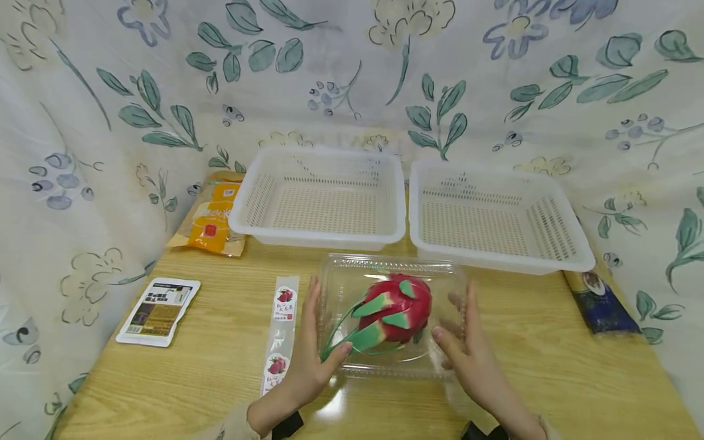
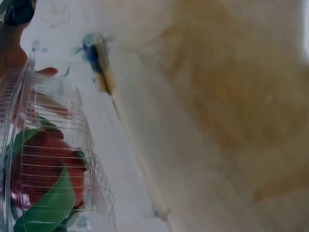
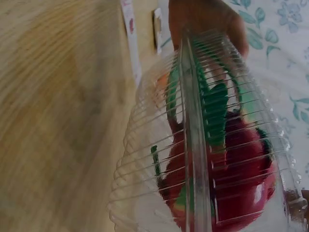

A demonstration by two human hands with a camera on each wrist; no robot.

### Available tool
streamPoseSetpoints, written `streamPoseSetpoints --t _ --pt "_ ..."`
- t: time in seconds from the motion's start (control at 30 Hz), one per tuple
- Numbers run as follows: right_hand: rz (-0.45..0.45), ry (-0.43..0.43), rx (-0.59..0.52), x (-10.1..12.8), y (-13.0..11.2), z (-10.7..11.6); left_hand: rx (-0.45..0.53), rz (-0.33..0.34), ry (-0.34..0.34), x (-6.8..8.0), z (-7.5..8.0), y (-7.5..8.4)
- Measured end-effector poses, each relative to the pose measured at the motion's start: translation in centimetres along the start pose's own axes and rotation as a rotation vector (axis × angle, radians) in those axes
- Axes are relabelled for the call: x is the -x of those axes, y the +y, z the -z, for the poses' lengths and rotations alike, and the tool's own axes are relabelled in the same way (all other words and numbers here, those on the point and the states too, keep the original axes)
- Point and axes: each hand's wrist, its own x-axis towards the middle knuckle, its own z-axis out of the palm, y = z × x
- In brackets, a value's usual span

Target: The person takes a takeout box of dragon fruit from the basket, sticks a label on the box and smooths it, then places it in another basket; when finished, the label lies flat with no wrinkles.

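A clear plastic clamshell box (image 1: 448,269) is held between both hands at the front middle of the table in the head view. Inside lies a red dragon fruit (image 1: 415,302) with green leafy scales, its long tips toward the left. The left hand (image 1: 308,354) grips the box's left side, thumb at the near corner. On the opposite side the right hand (image 1: 467,351) holds it, thumb over the edge and fingers partly seen through the plastic. Both wrist views show the ribbed side of the box (image 2: 58,145), and its two halves meet along a rim (image 3: 193,121).
Two white perforated baskets (image 1: 317,238) (image 1: 495,260) stand behind the box. A strip of dragon fruit stickers (image 1: 280,333) lies left of it. Farther left are a white-edged packet (image 1: 158,311) and an orange-labelled bag (image 1: 211,220). A dark blue bag (image 1: 605,308) lies at right.
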Motion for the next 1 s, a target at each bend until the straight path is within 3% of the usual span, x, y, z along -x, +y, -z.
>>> streamPoseSetpoints --t 0.13,0.43,0.73,1.0 --pt "-0.05 -0.006 0.032 0.3 0.7 -0.5 -0.038 0.035 0.002 0.9 -0.3 -0.2" --pt "-0.154 -0.02 0.119 0.2 1.7 -0.9 -0.076 0.206 -0.077 1.2 -0.3 -0.2" --pt "-0.104 -0.008 0.287 -0.1 2.7 -1.4 -0.073 0.303 -0.122 1.1 -0.3 -0.6" --pt "-0.099 -0.005 0.309 0.1 3.2 -1.4 -0.047 0.376 -0.117 0.8 -0.3 -0.6"
